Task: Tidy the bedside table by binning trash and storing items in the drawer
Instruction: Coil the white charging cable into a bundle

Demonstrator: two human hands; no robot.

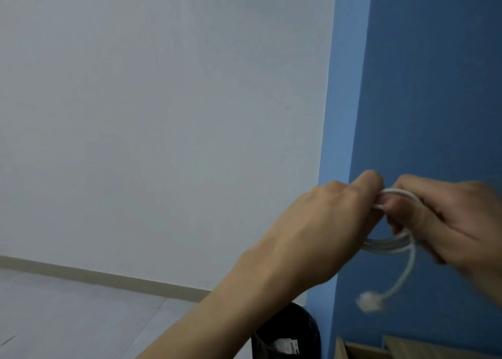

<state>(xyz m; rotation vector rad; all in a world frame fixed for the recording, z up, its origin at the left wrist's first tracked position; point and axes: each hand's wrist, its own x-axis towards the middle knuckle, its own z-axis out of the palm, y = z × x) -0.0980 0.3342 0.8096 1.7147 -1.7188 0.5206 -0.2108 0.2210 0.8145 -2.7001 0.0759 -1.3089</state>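
Observation:
A white cable (391, 243) is wound into a small coil, held up in front of the blue wall. My left hand (320, 223) grips the top of the coil with curled fingers. Facing it from the right, my right hand (451, 223) pinches the same loops. One loose end hangs down from the coil and ends in a white plug (369, 301), which is blurred. A black bin (288, 334) stands below my left forearm with a pale scrap inside. The wooden bedside table (361, 349) shows only as a corner at the bottom right.
A white wall fills the left and middle. It meets the blue wall (434, 87) at a corner. A pale skirting strip (108, 280) runs along the grey floor at the lower left.

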